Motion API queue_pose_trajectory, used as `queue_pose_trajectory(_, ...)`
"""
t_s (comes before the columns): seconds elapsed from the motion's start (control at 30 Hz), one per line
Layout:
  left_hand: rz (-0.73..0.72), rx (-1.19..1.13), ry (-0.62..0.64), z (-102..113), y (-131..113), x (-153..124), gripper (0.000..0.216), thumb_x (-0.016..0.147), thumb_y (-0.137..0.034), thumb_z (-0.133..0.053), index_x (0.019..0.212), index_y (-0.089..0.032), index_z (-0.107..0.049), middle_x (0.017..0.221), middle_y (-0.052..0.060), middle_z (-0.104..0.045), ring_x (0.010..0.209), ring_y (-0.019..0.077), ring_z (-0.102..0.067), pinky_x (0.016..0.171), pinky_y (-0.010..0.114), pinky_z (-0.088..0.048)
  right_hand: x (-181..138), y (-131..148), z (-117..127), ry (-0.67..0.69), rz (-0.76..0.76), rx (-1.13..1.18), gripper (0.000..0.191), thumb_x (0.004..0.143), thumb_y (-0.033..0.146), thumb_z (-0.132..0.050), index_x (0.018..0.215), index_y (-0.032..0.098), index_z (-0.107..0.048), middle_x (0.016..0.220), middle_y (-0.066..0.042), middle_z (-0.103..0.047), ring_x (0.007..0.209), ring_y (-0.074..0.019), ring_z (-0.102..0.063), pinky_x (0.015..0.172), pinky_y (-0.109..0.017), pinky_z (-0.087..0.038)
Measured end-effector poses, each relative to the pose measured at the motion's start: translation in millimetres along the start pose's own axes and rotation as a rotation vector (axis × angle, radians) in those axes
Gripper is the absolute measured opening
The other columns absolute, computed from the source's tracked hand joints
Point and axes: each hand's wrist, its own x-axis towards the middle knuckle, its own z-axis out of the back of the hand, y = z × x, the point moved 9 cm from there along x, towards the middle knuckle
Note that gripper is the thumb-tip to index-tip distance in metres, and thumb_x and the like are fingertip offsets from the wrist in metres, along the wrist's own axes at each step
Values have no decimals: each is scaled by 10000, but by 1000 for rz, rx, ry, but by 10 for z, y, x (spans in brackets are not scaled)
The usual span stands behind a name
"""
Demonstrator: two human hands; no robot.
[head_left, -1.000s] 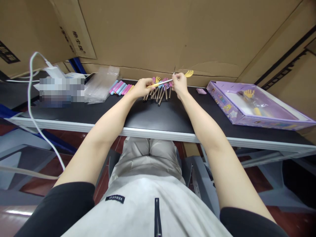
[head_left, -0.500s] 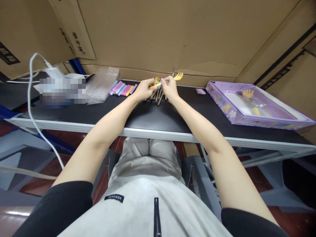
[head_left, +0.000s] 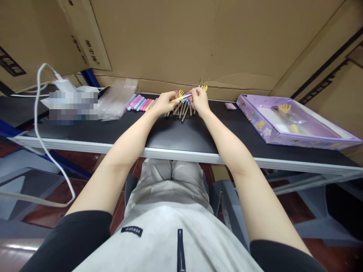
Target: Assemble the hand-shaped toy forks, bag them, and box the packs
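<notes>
My left hand (head_left: 166, 102) is closed round the yellow handle (head_left: 177, 99) of a back scratcher. A thin metal rod (head_left: 187, 96) runs from that handle into my right hand (head_left: 199, 100), which pinches it. The yellow claw-shaped head (head_left: 204, 88) shows just beyond my right fingers. Under and behind both hands lies a fanned pile of back scratchers (head_left: 183, 112), their dark rod ends toward me and yellow, pink and blue claws at the far end. Left of my left hand is a row of pink, blue, yellow and purple handles (head_left: 141, 103).
Clear plastic sleeves (head_left: 115, 99) lie left of the handles, beside a blurred item and a white cable (head_left: 36, 107). At the right stands a purple box (head_left: 272, 138) with a bagged yellow back scratcher inside. A small pink packet (head_left: 230, 106) is near it. Cardboard (head_left: 176, 41) walls the back.
My hands have drawn slightly apart, with my right hand shifted a little right. More metal rod shows between them, and less of the yellow claw is visible.
</notes>
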Motion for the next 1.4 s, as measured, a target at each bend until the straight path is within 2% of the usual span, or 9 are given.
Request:
queue_pose_trajectory(0.1, -15, -1, 0, -14, 24, 6, 81, 947, -262, -696, 899, -212, -653, 824, 35, -629, 852, 232, -585, 864, 352, -484, 11, -221, -22, -55, -171, 250, 478, 1113, 682, -473, 1178, 240, -644, 922, -66, -673, 749, -205, -678, 736, -368, -610)
queue_pose_trajectory(0.17, -29, 6, -12, -13, 27, 9, 72, 935, -260, -697, 900, -213, -654, 818, 35, -632, 835, 229, -585, 859, 357, -489, 42, -313, -112, -63, -218, 420, 431, 1126, 652, -479, 1120, 245, -622, 889, -47, -647, 676, -172, -635, 682, -339, -594)
queue_pose_trajectory(0.33, -56, 8, -46, -3, 13, 8, 81, 905, -239, -720, 879, -217, -646, 793, 31, -642, 811, 227, -589, 837, 353, -493, 148, -451, -282, -115, -208, 772, 471, 1026, 709, -665, 953, 259, -549, 771, 17, -530, 587, -123, -543, 581, -277, -537)
queue_pose_trajectory(0.47, -49, 15, -47, -2, -7, 0, 74, 903, -204, -723, 880, -215, -653, 815, 38, -662, 834, 235, -611, 853, 363, -496, 147, -473, -308, -118, -214, 921, 479, 968, 647, -789, 909, 257, -517, 738, 36, -497, 579, -110, -514, 557, -257, -508)
queue_pose_trajectory(0.77, -73, 59, -60, 43, -116, -50, 106, 906, -153, -705, 866, -216, -631, 819, 44, -653, 842, 243, -621, 859, 370, -491, 50, -338, -238, -86, -279, 968, 520, 929, 546, -877, 854, 256, -452, 695, 65, -447, 518, -65, -425, 486, -196, -370)
queue_pose_trajectory(0.9, -84, 106, -53, 29, -113, -53, 62, 916, -190, -703, 896, -217, -650, 822, 51, -658, 859, 258, -636, 863, 378, -497, 6, -312, -235, -78, -311, 958, 476, 978, 510, -834, 839, 245, -463, 679, 66, -460, 505, -54, -406, 494, -195, -349)
queue_pose_trajectory(1.1, -67, 151, -32, 11, -74, -21, 19, 935, -218, -689, 950, -210, -680, 860, 69, -692, 871, 268, -652, 862, 384, -499, 19, -317, -258, -60, -311, 949, 491, 957, 577, -840, 877, 250, -482, 697, 58, -487, 512, -59, -424, 481, -192, -362)
queue_pose_trajectory(1.2, -59, 150, -38, 24, -71, -7, 65, 955, -251, -675, 997, -209, -701, 907, 78, -717, 911, 279, -666, 883, 391, -504, 48, -291, -258, -76, -281, 950, 475, 963, 582, -830, 904, 261, -485, 702, 56, -469, 532, -77, -463, 474, -192, -380)
queue_pose_trajectory(1.4, -79, 137, -29, 26, -46, -9, 115, 974, -284, -668, 1017, -190, -718, 932, 89, -723, 944, 275, -666, 913, 383, -506, 31, -193, -268, -59, -207, 900, 423, 939, 580, -852, 1009, 254, -590, 754, 26, -559, 633, -128, -609, 552, -231, -507)
